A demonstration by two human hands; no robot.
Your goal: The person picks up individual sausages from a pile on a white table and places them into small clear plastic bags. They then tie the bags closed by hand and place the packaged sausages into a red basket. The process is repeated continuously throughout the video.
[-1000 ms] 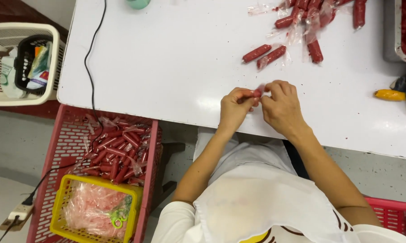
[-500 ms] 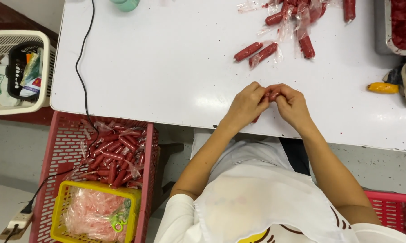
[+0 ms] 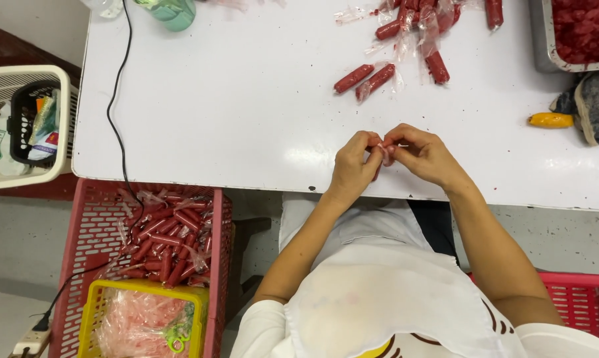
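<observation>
My left hand (image 3: 354, 166) and my right hand (image 3: 424, 154) meet over the near edge of the white table (image 3: 246, 113). Both pinch one small red sausage-shaped piece in clear wrap (image 3: 385, 154), mostly hidden by my fingers. Farther back on the table lie several more wrapped red pieces (image 3: 366, 78) and loose clear wrappers (image 3: 405, 46).
A metal tray of red filling (image 3: 581, 33) sits at the back right, beside a striped cloth (image 3: 595, 106) and a small yellow tool (image 3: 550, 120). Left of me a red crate (image 3: 90, 225) holds wrapped pieces and a yellow basket (image 3: 143, 321). A black cable (image 3: 117, 99) crosses the table's left side.
My hands have stayed together at the table's edge, turning the small wrapped piece between the fingers; the view has shifted slightly, nothing else moved.
</observation>
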